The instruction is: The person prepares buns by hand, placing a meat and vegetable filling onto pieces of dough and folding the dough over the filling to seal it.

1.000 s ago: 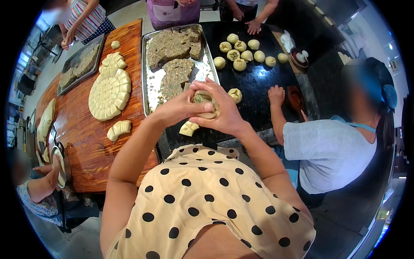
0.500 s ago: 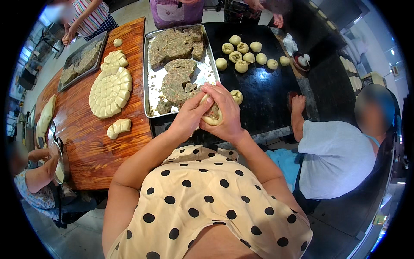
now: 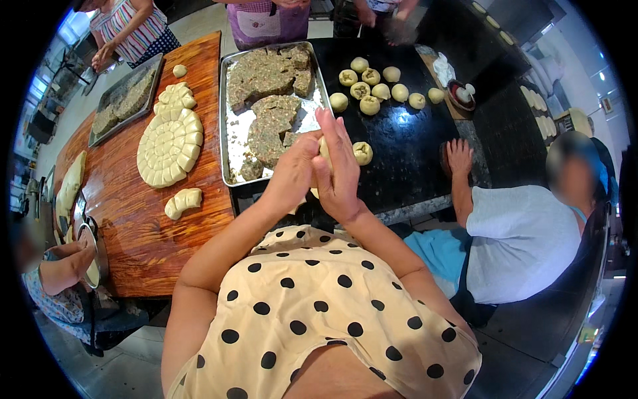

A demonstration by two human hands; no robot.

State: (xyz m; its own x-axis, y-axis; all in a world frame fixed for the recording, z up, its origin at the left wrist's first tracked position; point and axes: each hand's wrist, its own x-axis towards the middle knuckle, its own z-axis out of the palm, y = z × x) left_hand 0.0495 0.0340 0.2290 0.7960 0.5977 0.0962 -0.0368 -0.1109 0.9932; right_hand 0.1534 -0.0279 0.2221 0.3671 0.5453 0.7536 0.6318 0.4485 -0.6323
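Note:
Between my two hands, at the near edge of the black tabletop, is a pale dough ball [image 3: 324,150], mostly covered by fingers and palms. My left hand [image 3: 292,170] curls round its left side. My right hand [image 3: 341,167] presses against the other side, its fingers straight and pointing away from me. Just right of that hand sits a dough bun [image 3: 362,153] with a pinched, partly open top. Left of my hands lies a metal tray [image 3: 224,146] holding slabs of speckled brown filling [image 3: 274,123].
Several filled buns [image 3: 369,105] stand farther back on the black tabletop [image 3: 405,163]. On the wooden table [image 3: 199,236] lie a round of cut dough pieces [image 3: 170,146] and a second tray of filling [image 3: 93,136]. A seated person's hand [image 3: 458,157] rests at right; others stand opposite.
My right hand has turned from cupping the dough to lying straight along its side. The filling visible in the dough's opening earlier is now hidden. The seated person's hand at right has flattened out.

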